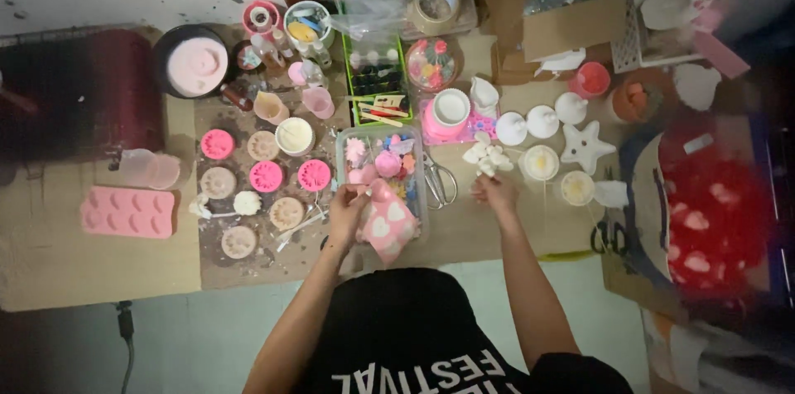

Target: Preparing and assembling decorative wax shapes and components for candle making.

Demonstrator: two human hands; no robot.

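Your left hand (346,205) grips the pink heart-patterned pouch (386,227) at its top edge, right at the near rim of the clear plastic tray (341,146) of little cast shapes. Your right hand (494,190) pinches closed on a small white cast flower (489,160) over the tabletop (464,228). Keep that pinch light, it looks brittle, and hold the pouch mouth up, clear of the scissors (439,183) between your hands.
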